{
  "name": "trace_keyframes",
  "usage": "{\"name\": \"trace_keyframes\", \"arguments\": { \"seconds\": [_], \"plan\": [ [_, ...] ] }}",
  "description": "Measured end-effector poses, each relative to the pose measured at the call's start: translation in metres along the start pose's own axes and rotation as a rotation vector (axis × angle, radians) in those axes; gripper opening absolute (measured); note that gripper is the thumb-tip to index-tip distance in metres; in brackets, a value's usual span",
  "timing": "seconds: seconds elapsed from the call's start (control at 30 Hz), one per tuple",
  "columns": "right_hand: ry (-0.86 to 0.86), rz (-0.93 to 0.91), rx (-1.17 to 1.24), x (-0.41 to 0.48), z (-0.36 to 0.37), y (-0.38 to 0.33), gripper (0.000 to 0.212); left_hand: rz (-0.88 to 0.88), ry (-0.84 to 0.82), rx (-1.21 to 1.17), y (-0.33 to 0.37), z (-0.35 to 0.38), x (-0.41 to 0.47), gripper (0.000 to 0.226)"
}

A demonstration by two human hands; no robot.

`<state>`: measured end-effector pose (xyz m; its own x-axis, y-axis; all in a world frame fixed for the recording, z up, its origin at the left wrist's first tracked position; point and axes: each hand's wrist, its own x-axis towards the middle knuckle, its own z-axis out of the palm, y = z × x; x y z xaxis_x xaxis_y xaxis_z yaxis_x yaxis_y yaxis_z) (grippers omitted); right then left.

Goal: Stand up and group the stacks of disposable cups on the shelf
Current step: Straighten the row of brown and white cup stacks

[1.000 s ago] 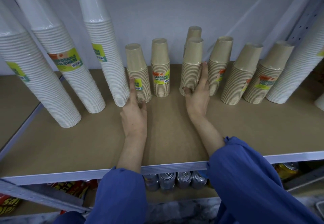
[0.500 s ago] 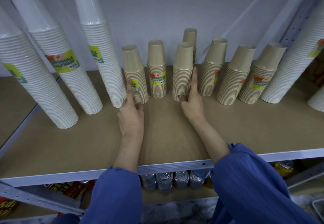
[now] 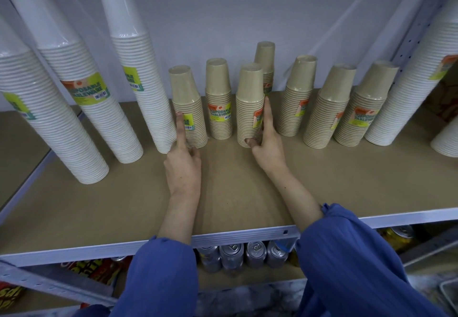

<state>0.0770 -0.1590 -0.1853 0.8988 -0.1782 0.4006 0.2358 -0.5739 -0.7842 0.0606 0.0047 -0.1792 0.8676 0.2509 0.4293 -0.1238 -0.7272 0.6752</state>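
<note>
shelf = brown board w/ pale metal front edge | L side: 3 tall white cup stacks, upright | mid: 7 short tan cup stacks in a loose row, 1 sits behind the rest | R side: more white stacks | front of board bare

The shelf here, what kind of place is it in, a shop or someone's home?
Probably a shop or stockroom. Many wrapped stacks of brown cups and white cups, all with matching retail labels, stand on a metal shelf, with rows of drink cans below.
</note>
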Motion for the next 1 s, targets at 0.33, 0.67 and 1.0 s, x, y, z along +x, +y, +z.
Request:
{"name": "trace_keyframes", "arguments": {
  "seconds": [0.33,0.67,1.0],
  "plan": [
    [0.001,-0.018,0.051,-0.002,0.000,-0.002,0.105,-0.012,-0.016,-0.018,-0.001,-0.001,0.000,0.080],
    [-0.008,0.036,0.005,0.002,0.002,-0.002,0.106,-0.017,-0.002,-0.020,0.001,-0.005,-0.005,0.079],
    [0.258,-0.020,-0.143,-0.025,-0.038,0.002,0.075,0.197,-0.014,-0.145,0.036,-0.002,-0.046,0.050]
  ]
}}
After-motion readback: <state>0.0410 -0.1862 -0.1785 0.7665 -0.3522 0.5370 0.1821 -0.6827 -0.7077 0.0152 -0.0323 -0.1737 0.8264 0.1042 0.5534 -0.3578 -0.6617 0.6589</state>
